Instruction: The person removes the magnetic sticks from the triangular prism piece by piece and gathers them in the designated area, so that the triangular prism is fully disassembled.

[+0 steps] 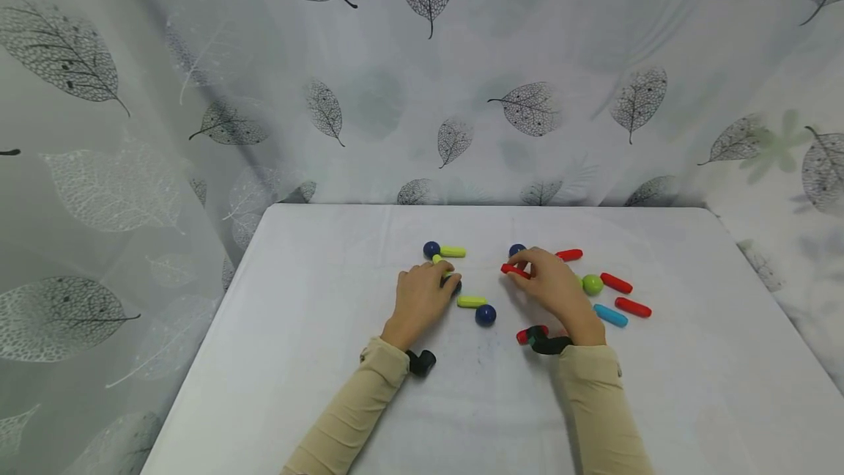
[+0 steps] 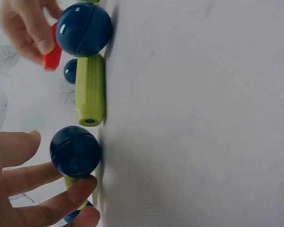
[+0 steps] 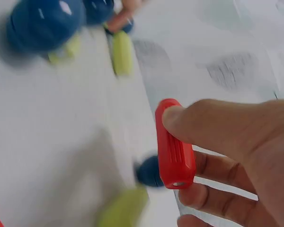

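Observation:
My left hand (image 1: 419,300) is around a dark blue ball (image 2: 75,150) on the white table, its fingers curled at the ball's side and the thumb a little apart. Behind that ball, a yellow-green stick (image 1: 437,259) leads to another blue ball (image 1: 431,249). Between thumb and fingers, my right hand (image 1: 552,286) pinches a red ribbed stick (image 3: 174,146), raised over the table. A blue ball (image 1: 517,248) lies just beyond the right hand, partly hidden by it. Nearer, a yellow-green stick (image 1: 471,301) sits end-on to a blue ball (image 1: 486,315).
Right of the right hand lie a light green ball (image 1: 593,284), a light blue stick (image 1: 610,315) and several red sticks (image 1: 616,283). Another yellow-green stick (image 1: 453,251) stands off the far blue ball. A leaf-patterned curtain (image 1: 422,116) hangs behind the table (image 1: 316,299).

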`<action>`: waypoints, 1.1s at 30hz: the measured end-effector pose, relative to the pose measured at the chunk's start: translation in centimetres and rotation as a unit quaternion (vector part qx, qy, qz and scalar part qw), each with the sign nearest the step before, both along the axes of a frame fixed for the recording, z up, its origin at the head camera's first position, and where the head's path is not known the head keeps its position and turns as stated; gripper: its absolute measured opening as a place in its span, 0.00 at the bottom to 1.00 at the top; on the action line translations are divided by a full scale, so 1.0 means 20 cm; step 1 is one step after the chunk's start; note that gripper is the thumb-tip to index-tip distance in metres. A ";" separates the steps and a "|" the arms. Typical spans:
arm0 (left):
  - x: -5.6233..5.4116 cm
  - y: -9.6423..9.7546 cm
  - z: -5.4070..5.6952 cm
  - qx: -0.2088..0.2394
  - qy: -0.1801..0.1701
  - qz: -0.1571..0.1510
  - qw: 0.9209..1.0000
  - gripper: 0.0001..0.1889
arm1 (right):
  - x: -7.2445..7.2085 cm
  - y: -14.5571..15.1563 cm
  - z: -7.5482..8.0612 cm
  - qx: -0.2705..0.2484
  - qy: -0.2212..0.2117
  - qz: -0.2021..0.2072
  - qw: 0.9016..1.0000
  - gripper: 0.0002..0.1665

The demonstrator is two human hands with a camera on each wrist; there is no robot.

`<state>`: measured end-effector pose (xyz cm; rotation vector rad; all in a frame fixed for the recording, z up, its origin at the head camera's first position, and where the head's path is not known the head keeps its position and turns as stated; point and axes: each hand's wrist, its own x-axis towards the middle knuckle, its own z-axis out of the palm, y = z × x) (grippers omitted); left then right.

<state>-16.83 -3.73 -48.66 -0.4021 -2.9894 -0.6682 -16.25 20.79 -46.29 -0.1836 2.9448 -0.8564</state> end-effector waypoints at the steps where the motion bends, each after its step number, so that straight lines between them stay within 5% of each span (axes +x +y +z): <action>1: 0.00 0.00 0.00 0.004 -0.001 -0.002 1.000 0.17 | 0.00 0.03 0.00 -0.001 -0.004 -0.012 1.000 0.17; 7: -0.02 -0.04 0.03 0.009 0.001 -0.022 1.000 0.14 | 0.00 0.14 0.00 0.006 -0.012 -0.059 0.998 0.21; 16: -0.07 -0.12 0.02 -0.059 0.044 -0.067 0.995 0.15 | -0.01 0.14 -0.03 0.047 -0.002 -0.093 0.995 0.22; 33: -0.11 -0.14 -0.03 -0.077 0.053 -0.069 0.993 0.16 | -0.01 0.11 -0.06 0.122 -0.002 -0.105 0.987 0.21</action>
